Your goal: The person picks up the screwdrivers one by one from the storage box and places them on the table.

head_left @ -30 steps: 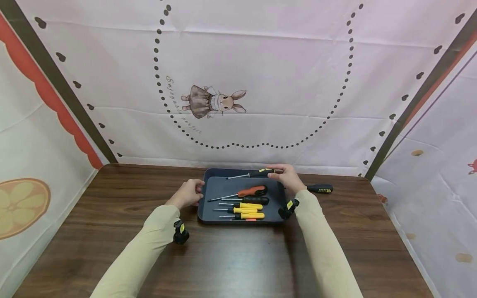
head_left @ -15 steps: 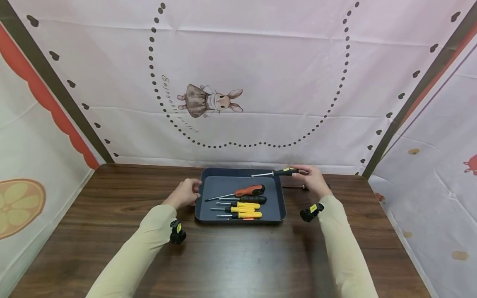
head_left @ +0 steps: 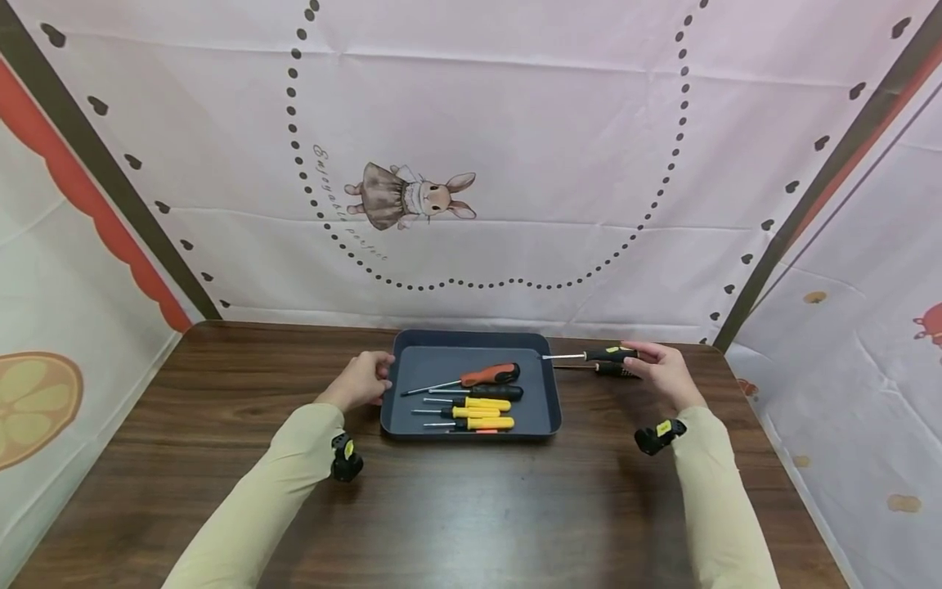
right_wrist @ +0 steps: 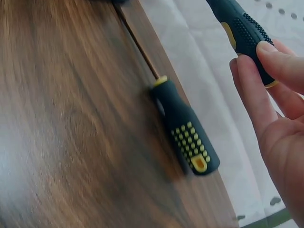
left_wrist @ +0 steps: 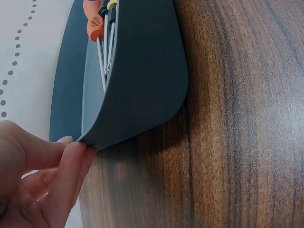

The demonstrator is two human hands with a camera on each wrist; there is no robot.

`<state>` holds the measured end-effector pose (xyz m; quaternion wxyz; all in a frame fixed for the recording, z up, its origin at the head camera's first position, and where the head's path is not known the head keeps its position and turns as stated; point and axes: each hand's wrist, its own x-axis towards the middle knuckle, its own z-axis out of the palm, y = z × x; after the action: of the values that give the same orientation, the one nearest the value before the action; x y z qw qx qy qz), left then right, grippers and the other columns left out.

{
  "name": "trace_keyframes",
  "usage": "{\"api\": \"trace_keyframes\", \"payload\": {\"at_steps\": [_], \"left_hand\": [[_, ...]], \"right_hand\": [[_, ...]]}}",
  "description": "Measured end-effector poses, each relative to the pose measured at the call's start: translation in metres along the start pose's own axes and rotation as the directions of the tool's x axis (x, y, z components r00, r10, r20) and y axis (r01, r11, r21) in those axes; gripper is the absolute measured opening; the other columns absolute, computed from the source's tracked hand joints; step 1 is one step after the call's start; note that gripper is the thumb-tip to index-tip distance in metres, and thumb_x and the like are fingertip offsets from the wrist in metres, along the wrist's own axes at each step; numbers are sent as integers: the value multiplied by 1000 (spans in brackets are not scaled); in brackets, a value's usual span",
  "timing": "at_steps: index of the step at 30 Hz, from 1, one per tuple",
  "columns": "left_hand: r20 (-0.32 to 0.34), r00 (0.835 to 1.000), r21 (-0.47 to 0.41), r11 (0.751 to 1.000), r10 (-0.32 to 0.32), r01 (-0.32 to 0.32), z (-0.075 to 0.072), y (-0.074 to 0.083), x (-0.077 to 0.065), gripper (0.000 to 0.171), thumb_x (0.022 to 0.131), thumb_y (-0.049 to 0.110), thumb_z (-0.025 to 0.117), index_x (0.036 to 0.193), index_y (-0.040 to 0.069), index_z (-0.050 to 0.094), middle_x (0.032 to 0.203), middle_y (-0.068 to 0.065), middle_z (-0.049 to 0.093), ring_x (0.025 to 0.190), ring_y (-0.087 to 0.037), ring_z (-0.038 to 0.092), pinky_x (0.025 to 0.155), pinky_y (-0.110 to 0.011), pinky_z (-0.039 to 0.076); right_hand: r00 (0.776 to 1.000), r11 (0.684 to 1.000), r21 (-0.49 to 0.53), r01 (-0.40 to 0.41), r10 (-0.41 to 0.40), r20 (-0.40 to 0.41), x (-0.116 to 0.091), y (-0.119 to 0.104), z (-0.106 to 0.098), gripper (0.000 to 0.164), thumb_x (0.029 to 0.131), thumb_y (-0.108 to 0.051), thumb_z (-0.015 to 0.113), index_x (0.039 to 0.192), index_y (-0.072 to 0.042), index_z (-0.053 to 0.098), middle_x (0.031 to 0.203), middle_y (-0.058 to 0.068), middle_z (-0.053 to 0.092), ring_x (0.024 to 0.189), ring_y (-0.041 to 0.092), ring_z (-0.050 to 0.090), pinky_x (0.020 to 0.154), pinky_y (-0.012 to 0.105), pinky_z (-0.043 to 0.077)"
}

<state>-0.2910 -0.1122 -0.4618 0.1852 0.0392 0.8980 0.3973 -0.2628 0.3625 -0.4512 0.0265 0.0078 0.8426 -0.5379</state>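
Observation:
My left hand [head_left: 361,380] pinches the left rim of a dark grey tray [head_left: 434,357] between thumb and fingers, as the left wrist view shows up close. Past the tray's right side, my right hand [head_left: 666,375] holds a screwdriver [head_left: 609,354] by the end of its black handle with yellow marks. Its shaft points left, the tip over the tray's right rim. In the right wrist view the fingertips pinch that handle above the table. Just below it lies another screwdriver [right_wrist: 187,130], black with yellow dots, on the table, its shaft toward the tray.
In the tray lie an orange-and-black screwdriver [head_left: 489,374], a black-handled screwdriver [head_left: 504,393] and three yellow-handled screwdrivers [head_left: 486,414], with a bit of orange by the near wall. The wooden table [head_left: 471,507] ends at a printed cloth wall [head_left: 559,164] behind.
My right hand has carried the held screwdriver rightward from above the tray to above the table, over the other screwdriver. My left hand stays on the tray's rim.

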Motion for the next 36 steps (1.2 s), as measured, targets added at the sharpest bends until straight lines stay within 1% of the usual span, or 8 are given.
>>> {"api": "trace_keyframes", "payload": {"at_steps": [3,8,13,20,24,29,33,36], "left_hand": [[3,1000,0,1000,-3,3,0,0,0,46,84,-9,53,129,-7,43,103,-19,48,85,-24,54,61,-27,55],[0,1000,-5,1000,-5,5,0,1,-1,46,84,-10,53,129,-6,43,106,-21,49,86,-24,55,61,-27,55],[5,1000,-3,1000,1,-1,0,0,0,46,84,-10,52,129,-7,42,106,-22,49,85,-24,55,61,-27,55],[-1,1000,7,1000,-2,2,0,1,-2,47,84,-10,52,129,-6,42,105,-20,48,84,-24,54,61,-27,55],[-1,1000,9,1000,6,-6,-1,2,-2,47,84,-10,52,129,-7,42,106,-21,48,85,-24,54,60,-26,55],[-1,1000,-3,1000,-3,3,0,-1,1,46,84,-10,52,129,-6,42,107,-21,48,86,-24,54,62,-27,55],[9,1000,-11,1000,18,-18,-3,0,-2,45,83,-10,53,127,-7,44,102,-20,48,82,-24,54,60,-27,55],[22,999,-13,999,34,-34,-4,-1,-3,44,83,-10,54,126,-8,44,100,-21,48,81,-24,54,60,-28,55]], "right_hand": [[1000,1000,-14,-18,18,-2,-4,3,-5,47,87,-19,61,128,3,48,124,19,52,83,-6,56,77,28,52],[1000,1000,-5,-20,20,6,-8,10,-13,49,88,-15,60,129,7,44,112,9,59,82,-5,58,80,32,52],[999,1000,12,-28,28,-20,-13,19,-18,49,86,-13,61,127,10,45,111,8,58,82,-7,56,75,21,52],[996,989,116,-87,89,-13,-17,36,-16,45,85,-12,63,124,5,51,97,-18,58,84,-6,54,73,13,48],[994,988,109,-106,110,-28,-17,44,-10,43,84,-12,64,122,5,53,109,-1,58,83,-4,54,71,13,49],[990,988,76,-135,138,-36,-16,50,-4,46,85,-13,63,124,7,49,130,24,41,81,-5,52,70,13,48],[989,989,44,-142,144,-38,-17,54,0,48,85,-13,63,125,8,47,134,25,39,87,-11,45,73,9,45],[990,991,9,-130,130,-57,-18,56,2,47,84,-13,64,124,8,49,128,19,49,89,-11,42,73,7,42]]}}
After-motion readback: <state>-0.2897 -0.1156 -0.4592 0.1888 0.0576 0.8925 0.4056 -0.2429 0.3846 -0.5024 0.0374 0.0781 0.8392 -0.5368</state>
